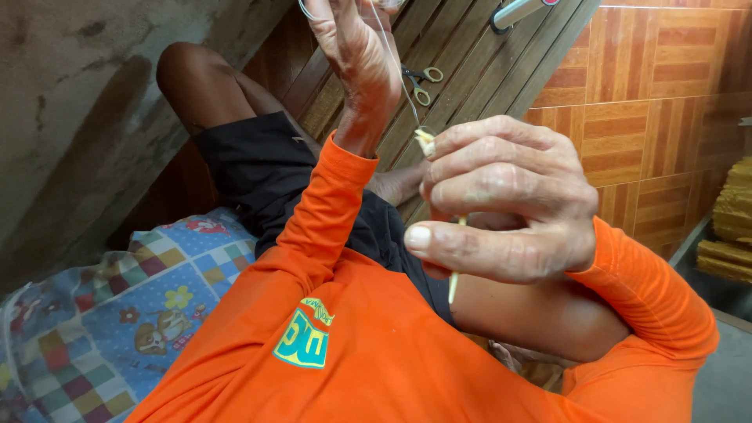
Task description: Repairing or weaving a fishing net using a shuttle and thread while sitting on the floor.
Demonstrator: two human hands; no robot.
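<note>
The floor point(674, 70) is laid with wood-patterned tiles in orange-brown squares. On it lies a panel of dark wooden slats point(470, 55), running slantwise. A pair of scissors point(423, 82) lies flat on the slats, handles apart. A patchwork cushion point(117, 313) in blue, with checks and cartoon prints, lies by the rough wall. Stacked yellowish bundles point(732, 227) sit at the right edge.

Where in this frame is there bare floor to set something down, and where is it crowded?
Bare patches: the wood-pattern tiles right of the right hand, bordered below by stacked yellow bundles; and the dark planks around the scissors. Crowded: the middle, where the left hand draws a thin thread from the pale strip the right hand pinches, above the lap.
</note>
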